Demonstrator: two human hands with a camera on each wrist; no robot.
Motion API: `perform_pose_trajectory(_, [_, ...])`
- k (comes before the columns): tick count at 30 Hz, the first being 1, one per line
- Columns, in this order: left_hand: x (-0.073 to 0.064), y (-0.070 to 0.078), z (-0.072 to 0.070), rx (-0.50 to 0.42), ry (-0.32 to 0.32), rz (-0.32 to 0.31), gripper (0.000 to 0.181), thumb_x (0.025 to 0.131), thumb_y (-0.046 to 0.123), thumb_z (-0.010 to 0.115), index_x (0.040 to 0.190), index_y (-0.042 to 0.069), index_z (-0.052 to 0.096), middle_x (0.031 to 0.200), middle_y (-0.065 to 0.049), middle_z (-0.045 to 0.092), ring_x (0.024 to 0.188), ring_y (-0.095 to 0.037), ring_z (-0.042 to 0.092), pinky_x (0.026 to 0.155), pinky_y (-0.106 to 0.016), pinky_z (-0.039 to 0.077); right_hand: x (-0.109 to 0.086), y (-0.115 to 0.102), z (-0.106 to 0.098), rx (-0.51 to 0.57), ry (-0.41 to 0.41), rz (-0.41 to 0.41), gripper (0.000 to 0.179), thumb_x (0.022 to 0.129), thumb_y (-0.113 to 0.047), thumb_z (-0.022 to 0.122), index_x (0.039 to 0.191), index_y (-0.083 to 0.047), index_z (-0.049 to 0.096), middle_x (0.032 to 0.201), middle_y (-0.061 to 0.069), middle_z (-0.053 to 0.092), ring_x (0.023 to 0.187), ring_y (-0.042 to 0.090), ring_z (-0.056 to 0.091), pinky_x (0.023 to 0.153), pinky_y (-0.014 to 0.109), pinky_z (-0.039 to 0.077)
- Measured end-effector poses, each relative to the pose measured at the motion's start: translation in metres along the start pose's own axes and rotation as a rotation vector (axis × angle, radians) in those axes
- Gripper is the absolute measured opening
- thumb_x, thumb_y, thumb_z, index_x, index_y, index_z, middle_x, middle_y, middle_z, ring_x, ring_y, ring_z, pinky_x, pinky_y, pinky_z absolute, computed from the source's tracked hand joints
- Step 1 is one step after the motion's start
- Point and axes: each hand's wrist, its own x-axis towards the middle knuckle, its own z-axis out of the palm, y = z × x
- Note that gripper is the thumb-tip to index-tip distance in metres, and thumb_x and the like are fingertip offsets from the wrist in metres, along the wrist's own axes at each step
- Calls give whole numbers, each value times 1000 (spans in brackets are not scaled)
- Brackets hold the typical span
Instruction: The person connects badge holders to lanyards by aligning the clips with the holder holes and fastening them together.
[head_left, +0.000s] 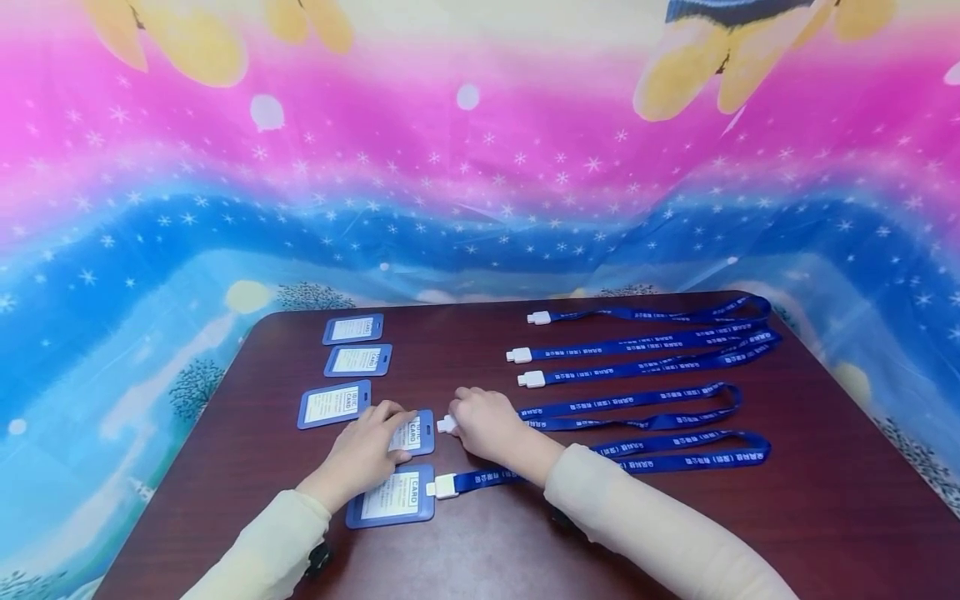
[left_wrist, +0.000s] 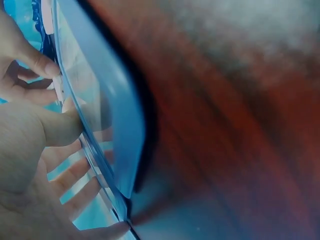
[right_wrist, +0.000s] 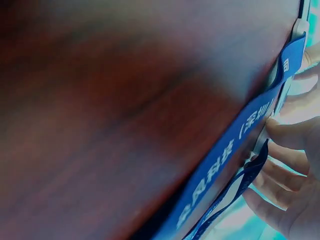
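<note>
My left hand (head_left: 363, 450) holds a blue-framed badge holder (head_left: 425, 432) flat on the table, thumb on its near edge and fingers along the far one. Just to its right, my right hand (head_left: 487, 425) pinches the white clip (head_left: 446, 424) of a blue lanyard; a small gap separates clip and holder. Nearest me lies another badge holder (head_left: 390, 497), its slotted end meeting a second white clip (head_left: 444, 486); whether they are fastened I cannot tell. That lanyard's strap (right_wrist: 240, 135) crosses the right wrist view, below the right hand's fingers.
Farther up the left side lie three more badge holders, the closest (head_left: 334, 405) beside my left hand. Several blue lanyards, such as the farthest one (head_left: 660, 315), stretch across the right side, clips facing left. A patterned cloth (head_left: 480, 208) hangs behind the dark table (head_left: 247, 467).
</note>
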Motion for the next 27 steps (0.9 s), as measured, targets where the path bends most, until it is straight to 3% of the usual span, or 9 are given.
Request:
perform_pose_trajectory(6, [-3,1,1,-18,-11,-25,60,86,23,79,141,16,57,143,-15,46,130,-35,43,100,-58,43,5,-5,2,-38,11,-37,24,90,-33,75,101,-12,78,89,-1,66,81,14,64,72,28,56])
perform_pose_trajectory(16, [-2,3,1,-29,33,18,59,83,17,82,137,10,60,128,-9,58,116,-29,53,95,-50,50,11,-8,5,-82,-2,-103,21,91,-25,74,105,-10,76,93,1,67,86,14,66,80,28,55])
perform_pose_trajectory(27, [-1,4,4,-59,58,21,57,81,12,82,135,7,61,128,-7,59,114,-27,53,96,-46,50,12,-13,8,-98,-1,-121,19,93,-20,71,108,-8,74,96,2,65,89,13,63,84,27,54])
